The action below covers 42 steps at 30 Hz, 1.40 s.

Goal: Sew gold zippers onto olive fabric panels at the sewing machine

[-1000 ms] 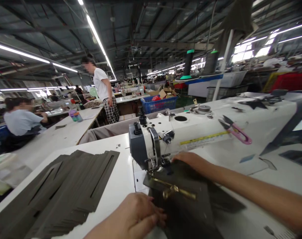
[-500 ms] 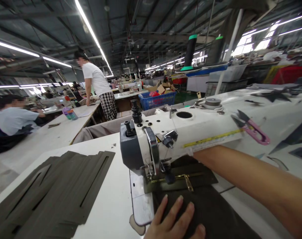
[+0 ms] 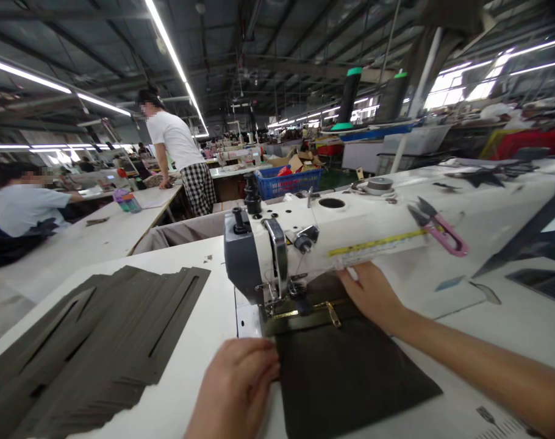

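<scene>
A dark olive fabric piece point(image 3: 350, 372) with a gold zipper point(image 3: 314, 308) lies under the needle of a white sewing machine point(image 3: 350, 235). My left hand point(image 3: 236, 387) is curled at the fabric's near left edge, fingers pinching it beside the needle plate. My right hand point(image 3: 373, 296) rests flat on the fabric behind the zipper, under the machine arm, fingers stretched toward the presser foot point(image 3: 280, 299).
A stack of dark cut fabric pieces with slots point(image 3: 89, 341) lies on the table to the left. Pink thread snips point(image 3: 440, 228) sit on the machine arm. Two thread cones point(image 3: 350, 97) stand behind. A standing person point(image 3: 179, 158) and a seated person point(image 3: 21, 204) work at far tables.
My left hand went from lying flat on the fabric to curling at its left edge. My right hand drew back from under the machine arm onto the fabric behind the zipper.
</scene>
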{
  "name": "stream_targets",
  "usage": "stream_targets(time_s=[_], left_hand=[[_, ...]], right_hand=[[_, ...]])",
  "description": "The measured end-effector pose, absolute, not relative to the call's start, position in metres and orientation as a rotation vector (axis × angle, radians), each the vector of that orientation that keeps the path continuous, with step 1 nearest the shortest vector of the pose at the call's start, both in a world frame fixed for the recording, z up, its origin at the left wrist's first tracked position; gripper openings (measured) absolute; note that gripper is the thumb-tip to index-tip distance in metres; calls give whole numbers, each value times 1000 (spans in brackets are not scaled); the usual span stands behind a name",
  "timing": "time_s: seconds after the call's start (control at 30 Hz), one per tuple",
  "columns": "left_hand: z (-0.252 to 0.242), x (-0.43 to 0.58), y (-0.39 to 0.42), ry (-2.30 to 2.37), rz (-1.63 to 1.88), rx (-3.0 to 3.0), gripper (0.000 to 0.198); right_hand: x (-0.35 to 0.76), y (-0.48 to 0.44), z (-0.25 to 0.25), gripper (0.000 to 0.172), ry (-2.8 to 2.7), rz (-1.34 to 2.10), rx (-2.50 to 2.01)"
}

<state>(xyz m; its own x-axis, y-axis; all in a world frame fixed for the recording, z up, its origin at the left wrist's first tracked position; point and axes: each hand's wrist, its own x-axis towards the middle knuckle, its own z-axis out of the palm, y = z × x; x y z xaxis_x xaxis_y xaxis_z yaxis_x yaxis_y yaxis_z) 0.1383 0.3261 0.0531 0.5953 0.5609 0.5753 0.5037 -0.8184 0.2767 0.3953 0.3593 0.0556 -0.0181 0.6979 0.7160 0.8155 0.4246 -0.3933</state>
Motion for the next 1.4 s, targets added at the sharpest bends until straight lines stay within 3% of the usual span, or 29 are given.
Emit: stream_targets(time_s=[0.13,0.3,1.4], left_hand=[[46,130,351,1051,971,2931,17],[33,139,360,992,1004,2962,21],[39,139,372,889,943,2889,21]], right_hand=[[357,330,42,12,-2104,-154,-1105],[322,336,35,20,-2237,3,-1054],[324,351,33,17,-2278,77,-1132]])
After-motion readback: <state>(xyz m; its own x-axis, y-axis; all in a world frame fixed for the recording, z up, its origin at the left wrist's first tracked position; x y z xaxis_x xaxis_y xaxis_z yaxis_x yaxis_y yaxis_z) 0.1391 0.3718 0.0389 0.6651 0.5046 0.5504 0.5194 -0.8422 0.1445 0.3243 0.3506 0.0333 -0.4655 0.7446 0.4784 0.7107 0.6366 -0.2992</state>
